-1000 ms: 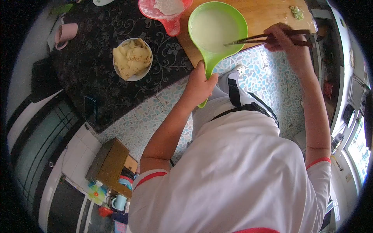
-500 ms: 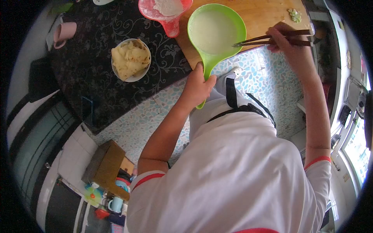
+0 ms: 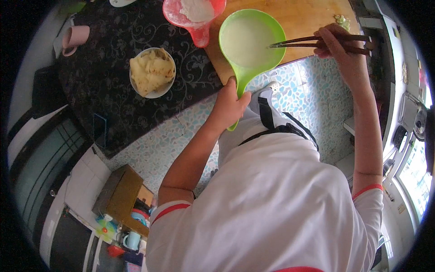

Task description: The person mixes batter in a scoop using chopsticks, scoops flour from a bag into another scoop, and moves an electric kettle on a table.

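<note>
My left hand [image 3: 230, 104] is closed round the handle of a green ladle-shaped scoop [image 3: 246, 75], whose round bowl is at the edge of the wooden board. Pale, smooth batter [image 3: 249, 41] fills much of the bowl. In my right hand [image 3: 337, 45] is a pair of dark chopsticks [image 3: 301, 44], gripped near their thick ends. Their tips reach over the rim to the batter, close together. Beyond the green scoop sits a red scoop [image 3: 199, 36] with white flour [image 3: 197, 10] in it.
A white bowl of folded flatbread [image 3: 153, 72] stands on the dark patterned tablecloth [image 3: 113, 54]. Also there are a pink mug [image 3: 75, 38] and a phone [image 3: 100, 130]. Chopped greenish-white pieces [image 3: 342, 21] lie on the wooden board [image 3: 308, 18]. Tiled floor [image 3: 317, 86] shows below the table edge.
The chopstick tips have shifted slightly left and up within the green scoop. My right hand has moved a little with them. My left hand keeps its hold on the handle.
</note>
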Available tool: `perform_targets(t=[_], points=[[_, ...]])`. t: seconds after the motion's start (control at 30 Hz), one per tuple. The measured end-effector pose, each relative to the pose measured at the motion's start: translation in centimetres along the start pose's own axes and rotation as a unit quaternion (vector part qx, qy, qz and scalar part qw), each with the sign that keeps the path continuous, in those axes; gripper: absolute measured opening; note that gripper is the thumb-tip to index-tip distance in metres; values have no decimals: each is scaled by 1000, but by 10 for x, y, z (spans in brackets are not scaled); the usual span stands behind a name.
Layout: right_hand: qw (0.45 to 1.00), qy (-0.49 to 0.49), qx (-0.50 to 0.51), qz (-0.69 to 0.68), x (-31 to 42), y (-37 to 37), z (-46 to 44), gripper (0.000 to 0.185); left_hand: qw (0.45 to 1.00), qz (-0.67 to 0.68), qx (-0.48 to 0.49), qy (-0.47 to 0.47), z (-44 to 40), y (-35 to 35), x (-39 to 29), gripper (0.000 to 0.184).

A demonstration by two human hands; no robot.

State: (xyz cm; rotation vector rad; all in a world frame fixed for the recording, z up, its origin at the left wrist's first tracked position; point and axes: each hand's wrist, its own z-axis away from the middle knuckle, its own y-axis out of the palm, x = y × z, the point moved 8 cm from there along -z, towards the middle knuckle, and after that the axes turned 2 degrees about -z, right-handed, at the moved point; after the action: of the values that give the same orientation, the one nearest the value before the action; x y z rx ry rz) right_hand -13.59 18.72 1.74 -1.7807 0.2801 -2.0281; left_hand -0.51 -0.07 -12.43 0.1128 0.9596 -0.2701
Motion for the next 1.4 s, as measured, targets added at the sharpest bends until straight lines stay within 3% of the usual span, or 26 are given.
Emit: perform_targets(t=[0.1,0.23,0.47,0.6,0.97,1.17,1.4], points=[[1000,-10,22,-18,-13,14,-2,18,1000,8,3,14,-1,1,0,30],[997,47,16,64,-15,3,3,19,1000,29,2,12,-1,1,3,30],[995,-66,29,67,6,24,-1,18,1000,21,1,0,0,2,1,30],[997,-36,44,-51,7,51,-2,16,1000,27,-3,3,-1,2,6,30],[997,5,24,74,5,3,6,19,1000,5,3,-7,1,0,0,33],[987,38,87,126,-7,-1,6,22,1000,25,6,-8,0,2,4,30],[993,82,76,23,-5,-11,4,24,1000,26,4,3,1,1,1,29]])
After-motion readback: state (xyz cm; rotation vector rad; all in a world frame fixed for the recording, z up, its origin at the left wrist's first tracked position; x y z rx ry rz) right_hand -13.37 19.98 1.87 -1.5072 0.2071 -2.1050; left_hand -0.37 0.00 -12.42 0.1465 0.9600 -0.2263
